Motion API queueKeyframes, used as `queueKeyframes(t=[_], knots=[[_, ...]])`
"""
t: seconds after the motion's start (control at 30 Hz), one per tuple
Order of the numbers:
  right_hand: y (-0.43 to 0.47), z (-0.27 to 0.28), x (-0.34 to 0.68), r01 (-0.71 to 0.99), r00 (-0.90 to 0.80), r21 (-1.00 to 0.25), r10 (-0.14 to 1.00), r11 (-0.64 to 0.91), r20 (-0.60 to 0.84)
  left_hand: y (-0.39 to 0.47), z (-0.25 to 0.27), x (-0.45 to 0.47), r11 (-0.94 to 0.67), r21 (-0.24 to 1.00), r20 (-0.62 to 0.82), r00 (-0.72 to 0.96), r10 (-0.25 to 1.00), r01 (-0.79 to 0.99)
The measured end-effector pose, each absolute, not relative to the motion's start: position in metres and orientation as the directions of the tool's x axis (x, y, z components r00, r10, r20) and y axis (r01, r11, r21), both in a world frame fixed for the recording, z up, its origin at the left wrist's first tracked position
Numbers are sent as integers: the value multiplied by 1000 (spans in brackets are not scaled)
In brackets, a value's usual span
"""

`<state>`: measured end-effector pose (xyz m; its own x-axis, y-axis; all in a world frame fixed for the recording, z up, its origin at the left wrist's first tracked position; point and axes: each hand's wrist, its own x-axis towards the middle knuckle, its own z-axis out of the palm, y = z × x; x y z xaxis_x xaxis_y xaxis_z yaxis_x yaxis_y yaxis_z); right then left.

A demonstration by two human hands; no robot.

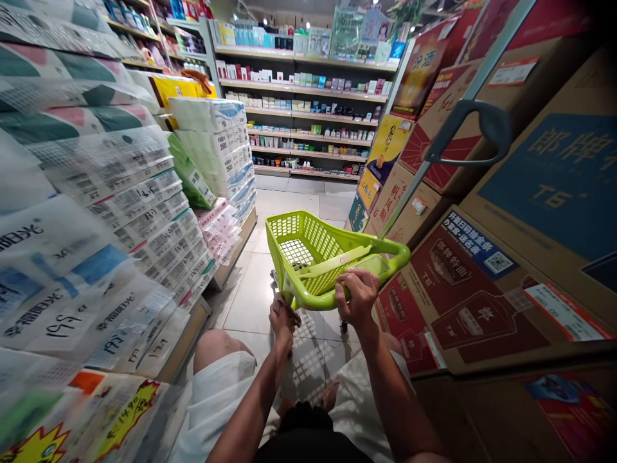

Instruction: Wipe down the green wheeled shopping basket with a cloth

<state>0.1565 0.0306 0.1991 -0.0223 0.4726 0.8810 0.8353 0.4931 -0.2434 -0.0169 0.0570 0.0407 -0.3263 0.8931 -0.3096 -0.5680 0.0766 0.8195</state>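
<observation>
A lime-green wheeled shopping basket stands tilted in the aisle in front of my knees, with slotted walls and nothing visible inside. Its long grey pull handle slants up to the right, past the stacked cartons. My right hand is closed over the near rim, fingers curled onto the basket. Below the near left corner, my left hand is closed, its fingers bunched against the underside. Something small and brownish shows beside those fingers, too shadowed to name.
Stacked tissue packs line the left side on a low wooden base. Liquor cartons rise close on the right. Shelves of small boxed goods stand at the far end of the tiled floor.
</observation>
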Motion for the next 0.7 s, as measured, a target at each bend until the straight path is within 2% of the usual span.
queueKeyframes(t=[0.13,0.2,0.27,0.4,0.47,0.63,0.7], knots=[[28,201,158,838,-24,-254,499,482,866,68,60,-16,-149,865,-110,-472,875,-479],[28,201,158,834,-19,-260,497,487,867,74,64,-16,-193,873,-79,-519,851,-449],[29,201,158,829,-17,-264,492,494,870,76,56,-19,-118,881,-133,-478,868,-458],[30,201,157,830,-16,-264,494,491,869,82,31,-33,195,863,-360,-294,886,-466],[30,201,157,833,-16,-263,496,487,868,93,29,-40,200,877,-362,-326,873,-437],[31,201,156,838,-18,-254,490,483,871,136,55,-47,-129,955,-28,-514,857,-267],[31,201,155,841,-13,-256,490,477,872,141,59,-46,-169,953,18,-508,861,-252]])
